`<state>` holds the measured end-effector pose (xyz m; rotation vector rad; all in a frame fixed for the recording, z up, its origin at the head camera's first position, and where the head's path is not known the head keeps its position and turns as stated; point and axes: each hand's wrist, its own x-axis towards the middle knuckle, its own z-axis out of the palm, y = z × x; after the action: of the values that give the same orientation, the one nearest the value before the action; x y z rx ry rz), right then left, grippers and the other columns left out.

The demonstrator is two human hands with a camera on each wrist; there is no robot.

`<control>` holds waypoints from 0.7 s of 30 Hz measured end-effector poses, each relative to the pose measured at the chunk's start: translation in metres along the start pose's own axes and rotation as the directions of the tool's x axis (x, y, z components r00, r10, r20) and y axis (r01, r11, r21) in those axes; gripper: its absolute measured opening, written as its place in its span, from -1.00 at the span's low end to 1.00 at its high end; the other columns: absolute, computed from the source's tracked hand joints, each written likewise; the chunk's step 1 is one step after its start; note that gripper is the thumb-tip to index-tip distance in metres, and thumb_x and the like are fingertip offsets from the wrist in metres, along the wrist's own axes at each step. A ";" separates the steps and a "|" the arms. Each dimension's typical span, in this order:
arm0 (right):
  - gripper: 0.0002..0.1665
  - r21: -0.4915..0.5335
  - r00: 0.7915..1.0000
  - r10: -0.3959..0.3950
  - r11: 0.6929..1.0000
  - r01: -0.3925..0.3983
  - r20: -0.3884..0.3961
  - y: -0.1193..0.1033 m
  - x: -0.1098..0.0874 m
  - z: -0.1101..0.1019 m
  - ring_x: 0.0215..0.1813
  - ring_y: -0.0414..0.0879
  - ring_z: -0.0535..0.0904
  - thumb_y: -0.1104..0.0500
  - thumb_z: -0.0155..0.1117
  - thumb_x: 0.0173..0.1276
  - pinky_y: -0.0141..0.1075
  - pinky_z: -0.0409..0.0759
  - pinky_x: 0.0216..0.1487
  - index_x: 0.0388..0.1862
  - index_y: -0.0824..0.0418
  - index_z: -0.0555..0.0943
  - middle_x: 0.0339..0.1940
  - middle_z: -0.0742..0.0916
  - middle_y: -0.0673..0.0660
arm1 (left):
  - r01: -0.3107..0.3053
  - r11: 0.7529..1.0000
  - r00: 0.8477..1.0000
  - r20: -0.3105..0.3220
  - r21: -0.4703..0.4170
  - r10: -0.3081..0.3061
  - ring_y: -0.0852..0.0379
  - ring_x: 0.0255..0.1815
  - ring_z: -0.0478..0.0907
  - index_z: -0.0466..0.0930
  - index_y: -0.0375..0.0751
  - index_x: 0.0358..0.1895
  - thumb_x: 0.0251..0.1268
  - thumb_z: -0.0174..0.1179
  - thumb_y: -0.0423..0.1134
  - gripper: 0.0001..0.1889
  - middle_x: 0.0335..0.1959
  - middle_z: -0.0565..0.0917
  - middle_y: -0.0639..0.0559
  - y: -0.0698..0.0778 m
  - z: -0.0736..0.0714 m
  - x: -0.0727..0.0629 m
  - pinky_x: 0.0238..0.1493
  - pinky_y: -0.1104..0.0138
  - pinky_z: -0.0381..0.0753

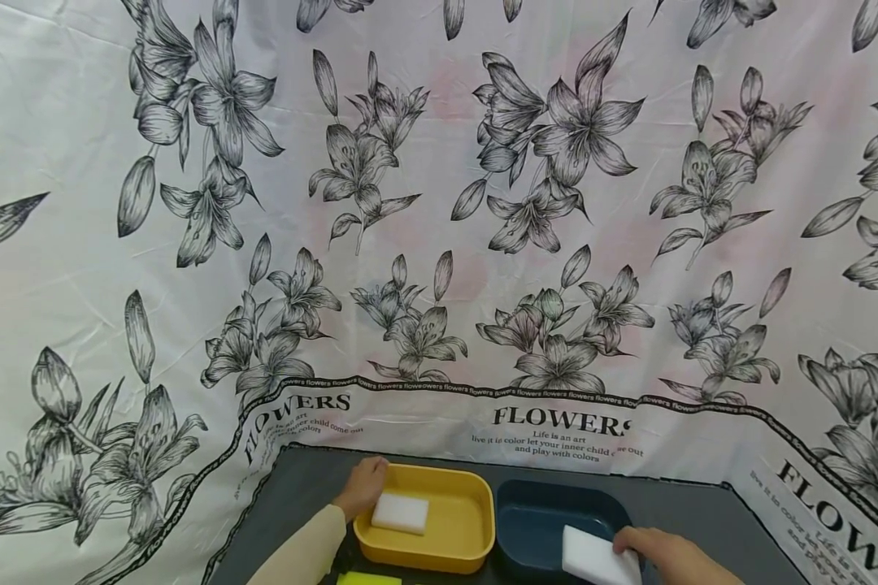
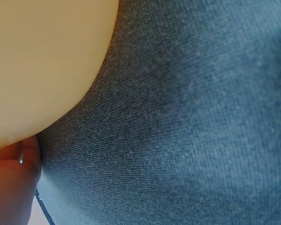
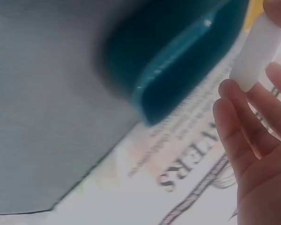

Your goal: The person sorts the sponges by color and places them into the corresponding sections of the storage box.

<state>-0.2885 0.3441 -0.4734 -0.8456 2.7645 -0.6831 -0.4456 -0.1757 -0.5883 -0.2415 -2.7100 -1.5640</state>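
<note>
With right fingers (image 1: 627, 539), pinches a white block (image 1: 593, 556) near the blue tub (image 1: 549, 508). With left fingers (image 1: 373, 470), grips the yellow tub (image 1: 459, 520).

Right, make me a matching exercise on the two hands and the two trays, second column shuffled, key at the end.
Column one:
1. Left hand
2. Right hand
3. Yellow tray
4. Dark blue tray

Column two:
A. Pinches a white block
B. Is the right-hand tray in the head view
C. Is at a tray's left edge
D. Has another white block lying inside

Pairs: 1-C, 2-A, 3-D, 4-B
</note>
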 end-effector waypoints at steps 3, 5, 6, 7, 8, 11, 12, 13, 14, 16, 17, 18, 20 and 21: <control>-0.51 -0.043 0.999 -0.023 0.999 0.022 -0.023 -0.020 0.017 -0.010 -0.14 -0.38 0.56 -0.14 0.60 0.40 -0.29 0.62 -0.24 0.17 -0.05 0.62 0.04 0.75 -0.10 | 0.028 1.000 1.000 -0.007 0.007 -0.028 0.01 -0.15 0.61 0.58 -0.28 -0.16 0.82 -0.15 -0.23 -0.65 -0.20 0.65 -0.10 0.001 0.001 0.000 -0.09 0.06 0.63; -0.54 -0.096 0.996 -0.059 0.994 0.053 -0.061 -0.030 0.029 -0.012 -0.15 -0.39 0.55 -0.15 0.57 0.44 -0.29 0.63 -0.23 0.18 -0.06 0.62 0.03 0.75 -0.11 | 0.030 0.999 1.000 -0.005 0.020 -0.030 0.01 -0.12 0.63 0.60 -0.29 -0.12 0.83 -0.15 -0.23 -0.66 -0.15 0.68 -0.10 0.000 0.001 0.001 -0.06 0.03 0.66; -0.53 -0.123 0.993 -0.077 0.990 0.066 -0.086 -0.035 0.036 -0.011 -0.15 -0.41 0.54 -0.16 0.57 0.44 -0.30 0.62 -0.24 0.18 -0.07 0.62 0.03 0.75 -0.13 | 0.031 0.999 0.999 -0.005 0.024 -0.031 0.01 -0.11 0.63 0.60 -0.28 -0.10 0.84 -0.15 -0.23 -0.66 -0.14 0.68 -0.10 0.000 0.001 0.002 -0.05 0.03 0.67; -0.53 -0.141 0.990 -0.091 0.987 0.076 -0.106 -0.039 0.043 -0.009 -0.15 -0.42 0.54 -0.17 0.57 0.43 -0.30 0.62 -0.25 0.18 -0.08 0.62 0.02 0.75 -0.15 | 0.029 0.999 1.000 -0.006 0.028 -0.029 0.03 -0.11 0.64 0.60 -0.28 -0.09 0.84 -0.15 -0.23 -0.67 -0.13 0.68 -0.09 0.000 0.000 0.002 -0.06 0.03 0.67; -0.53 -0.159 0.987 -0.105 0.984 0.085 -0.122 -0.042 0.050 -0.008 -0.15 -0.43 0.54 -0.17 0.58 0.43 -0.30 0.62 -0.24 0.18 -0.09 0.62 0.02 0.74 -0.16 | 0.027 0.999 1.000 -0.005 0.023 -0.027 0.02 -0.12 0.63 0.60 -0.29 -0.09 0.85 -0.16 -0.22 -0.66 -0.16 0.67 -0.10 0.000 0.000 0.002 -0.07 0.04 0.65; -0.54 -0.198 0.978 -0.143 0.974 0.112 -0.150 -0.051 0.074 -0.002 -0.12 -0.40 0.58 -0.20 0.57 0.43 -0.29 0.65 -0.21 0.17 -0.13 0.60 0.01 0.74 -0.20 | 0.019 1.000 1.000 -0.009 0.006 -0.019 0.03 -0.18 0.59 0.57 -0.29 -0.14 0.85 -0.17 -0.23 -0.64 -0.26 0.60 -0.08 0.000 -0.001 0.002 -0.12 0.09 0.60; -0.53 -0.206 0.975 -0.159 0.970 0.126 -0.153 -0.054 0.081 0.000 -0.11 -0.39 0.60 -0.20 0.57 0.43 -0.28 0.66 -0.20 0.17 -0.13 0.60 0.02 0.75 -0.19 | 0.017 1.000 1.000 -0.007 -0.002 -0.017 0.03 -0.20 0.57 0.56 -0.30 -0.16 0.86 -0.18 -0.23 -0.64 -0.30 0.57 -0.09 0.001 -0.001 0.002 -0.14 0.10 0.57; -0.53 -0.214 0.974 -0.170 0.967 0.136 -0.152 -0.057 0.088 0.001 -0.11 -0.37 0.62 -0.20 0.57 0.43 -0.27 0.67 -0.18 0.17 -0.13 0.60 0.01 0.75 -0.18 | 0.011 1.000 1.000 -0.006 -0.006 -0.011 0.03 -0.22 0.56 0.55 -0.30 -0.17 0.86 -0.18 -0.23 -0.63 -0.32 0.56 -0.09 0.001 -0.001 0.002 -0.15 0.11 0.55; -0.52 -0.221 0.972 -0.180 0.965 0.145 -0.150 -0.060 0.095 0.003 -0.10 -0.34 0.62 -0.20 0.58 0.42 -0.26 0.67 -0.18 0.17 -0.12 0.60 0.02 0.76 -0.17 | 0.010 1.000 1.000 -0.001 -0.011 -0.010 0.02 -0.22 0.56 0.55 -0.30 -0.18 0.86 -0.19 -0.22 -0.62 -0.33 0.55 -0.09 0.001 -0.001 0.001 -0.16 0.11 0.55; -0.50 -0.229 0.971 -0.191 0.961 0.155 -0.144 -0.064 0.108 0.007 -0.08 -0.30 0.64 -0.19 0.59 0.41 -0.25 0.68 -0.15 0.18 -0.10 0.61 0.04 0.77 -0.13 | 0.009 1.000 1.000 0.006 -0.011 -0.009 0.03 -0.20 0.59 0.55 -0.29 -0.16 0.87 -0.19 -0.20 -0.62 -0.28 0.60 -0.08 0.001 -0.001 0.001 -0.15 0.09 0.59; -0.50 -0.229 0.972 -0.191 0.961 0.156 -0.140 -0.067 0.114 0.009 -0.07 -0.29 0.65 -0.17 0.60 0.40 -0.25 0.69 -0.14 0.19 -0.09 0.62 0.05 0.77 -0.12 | 0.009 1.000 1.000 0.009 -0.010 -0.009 0.02 -0.17 0.61 0.56 -0.29 -0.14 0.87 -0.19 -0.20 -0.62 -0.24 0.63 -0.09 0.000 -0.001 0.001 -0.13 0.07 0.62; -0.50 -0.229 0.971 -0.195 0.960 0.160 -0.137 -0.069 0.121 0.011 -0.06 -0.29 0.65 -0.15 0.61 0.40 -0.24 0.69 -0.12 0.19 -0.07 0.63 0.07 0.78 -0.10 | 0.007 1.000 1.000 0.011 -0.007 -0.007 0.02 -0.15 0.63 0.57 -0.29 -0.12 0.87 -0.19 -0.19 -0.62 -0.21 0.65 -0.09 -0.001 -0.001 0.000 -0.11 0.05 0.64; -0.49 -0.222 0.974 -0.191 0.962 0.160 -0.125 -0.073 0.133 0.017 -0.02 -0.27 0.66 -0.12 0.61 0.40 -0.23 0.70 -0.09 0.21 -0.05 0.64 0.11 0.78 -0.07 | 0.015 1.000 1.000 0.015 -0.011 -0.015 0.01 -0.10 0.66 0.59 -0.27 -0.09 0.87 -0.18 -0.18 -0.63 -0.14 0.69 -0.10 -0.002 -0.001 0.000 -0.07 0.01 0.68; -0.49 -0.223 0.974 -0.195 0.961 0.165 -0.119 -0.075 0.139 0.020 0.00 -0.27 0.66 -0.13 0.61 0.41 -0.22 0.70 -0.07 0.22 -0.03 0.65 0.12 0.78 -0.07 | 0.012 1.000 1.000 0.015 -0.012 -0.012 0.00 -0.10 0.66 0.60 -0.29 -0.07 0.87 -0.18 -0.18 -0.63 -0.12 0.70 -0.11 -0.003 -0.001 0.000 -0.06 -0.01 0.69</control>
<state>-0.3614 0.2034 -0.4593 -1.1466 2.9511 -0.4968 -0.4460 -0.1776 -0.5902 -0.2385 -2.7194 -1.5884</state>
